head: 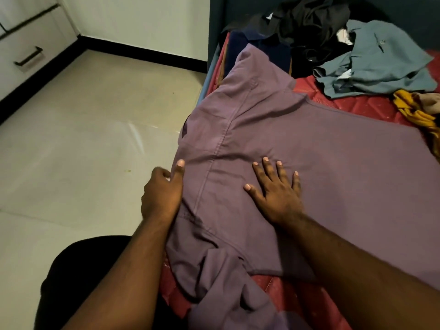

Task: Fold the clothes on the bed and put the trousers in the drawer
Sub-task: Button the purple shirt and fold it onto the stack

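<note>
Both my hands on purple T-shirt (pixel 309 148): right hand (pixel 276 194) flat, fingers spread mid-shirt; left hand (pixel 162 191) pinches its floor-side edge.

Two hands (pixel 164 191), one purple shirt (pixel 333 163), one drawer handle (pixel 28 57).

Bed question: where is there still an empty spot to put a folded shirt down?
Bare red bedcover shows between the purple shirt and the grey-blue garment, and at the near edge between the forearms. The far corner is crowded: dark clothes, a navy garment, and a yellow cloth on the right.
</note>
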Demonstrator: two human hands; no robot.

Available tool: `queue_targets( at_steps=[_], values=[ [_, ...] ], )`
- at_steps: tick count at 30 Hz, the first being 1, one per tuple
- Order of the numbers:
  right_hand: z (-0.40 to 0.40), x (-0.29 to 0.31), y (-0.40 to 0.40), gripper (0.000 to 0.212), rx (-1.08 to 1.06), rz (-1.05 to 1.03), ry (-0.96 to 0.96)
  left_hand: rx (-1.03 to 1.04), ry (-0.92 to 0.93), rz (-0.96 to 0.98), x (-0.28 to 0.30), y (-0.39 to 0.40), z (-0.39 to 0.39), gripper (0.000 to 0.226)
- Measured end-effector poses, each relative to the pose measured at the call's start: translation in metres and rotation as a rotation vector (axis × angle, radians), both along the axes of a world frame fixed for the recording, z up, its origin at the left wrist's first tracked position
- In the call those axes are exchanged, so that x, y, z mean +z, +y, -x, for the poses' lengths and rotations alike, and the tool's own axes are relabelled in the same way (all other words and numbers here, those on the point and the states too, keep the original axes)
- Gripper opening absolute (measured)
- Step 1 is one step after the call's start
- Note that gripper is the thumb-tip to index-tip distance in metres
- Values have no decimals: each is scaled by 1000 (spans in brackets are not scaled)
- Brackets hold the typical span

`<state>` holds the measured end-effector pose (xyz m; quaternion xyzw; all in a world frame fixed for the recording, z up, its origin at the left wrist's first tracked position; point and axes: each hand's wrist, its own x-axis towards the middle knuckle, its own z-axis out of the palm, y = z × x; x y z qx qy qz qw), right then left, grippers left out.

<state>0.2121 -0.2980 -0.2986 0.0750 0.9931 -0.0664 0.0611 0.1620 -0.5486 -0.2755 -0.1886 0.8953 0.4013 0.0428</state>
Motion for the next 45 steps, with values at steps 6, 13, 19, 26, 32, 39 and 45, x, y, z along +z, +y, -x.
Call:
queue_targets(
  at_steps=[6, 13, 19, 26, 32, 39, 45],
  values=[
    [-14, 8, -10, 75, -17, 35, -47, -86, -74, 301, -6, -7, -56, 71],
    [-114, 1, 27, 85, -21, -58, -1, -51, 21, 373, -6, -28, -62, 58],
    [-158, 5, 23, 85, 35, 0, -68, -1021, 384, 625, 2, 70, -92, 84],
    [-186, 47, 132, 110, -92, -67, -492, -1247, -100, 876, 4, 63, -107, 88],
    [-215, 67, 142, 67, -252, -147, -574, -1382, -127, 904, 43, 94, -124, 71],
    [-218, 92, 143, 34, -393, -127, -325, -1253, 138, 784, 45, 109, -139, 67],
    [-198, 103, 184, 35, -480, -212, -247, -999, 254, 503, 42, 126, -108, 58]
  ],
)
